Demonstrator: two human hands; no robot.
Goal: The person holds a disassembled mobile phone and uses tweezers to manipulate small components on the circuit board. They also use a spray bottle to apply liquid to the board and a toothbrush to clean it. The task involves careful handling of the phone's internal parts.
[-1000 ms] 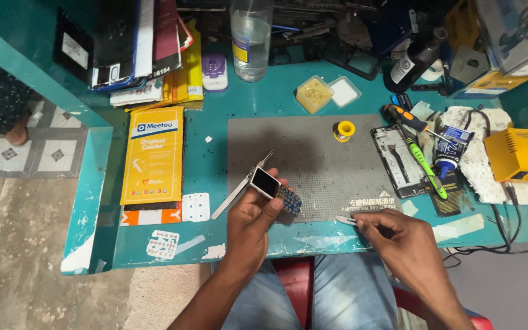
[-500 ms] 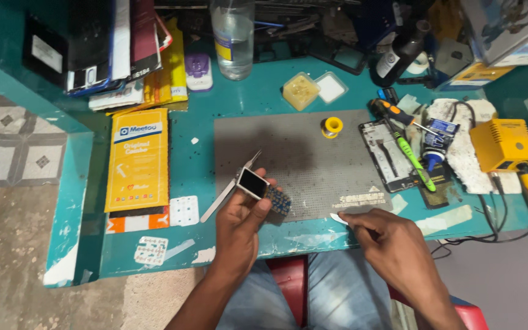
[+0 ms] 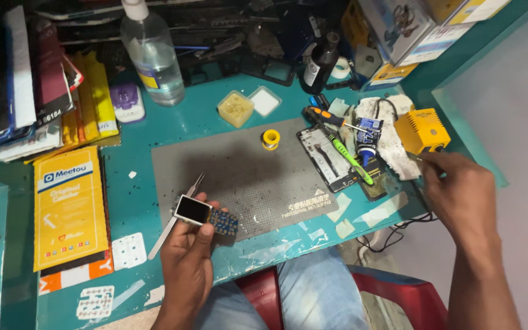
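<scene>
Fingertips of the right hand (image 3: 459, 189) are hard to read: they curl by the yellow soldering station (image 3: 421, 129), right of the grey work mat (image 3: 245, 177), and I cannot tell whether they pinch anything or merely touch the thin dark lead there. The forearm is cut off by the lower edge. Clutter behind the mat sits in shadow and is hard to make out.

Half a second ago the right hand lay at the mat's front right corner holding a thin tool; now it has swung out to the station, well clear of the mat. The left hand (image 3: 187, 253) has stayed at the mat's front left corner.

Its grip is closed around a small phone circuit board (image 3: 206, 215): a little dark screen in a pale frame, with a blue keypad section dotted with gold contacts beside it. Metal tweezers (image 3: 175, 217) slant under it, across the mat's left edge on the teal surface (image 3: 172, 122). A yellow solder spool (image 3: 271, 139) stands on the mat's far side.
</scene>
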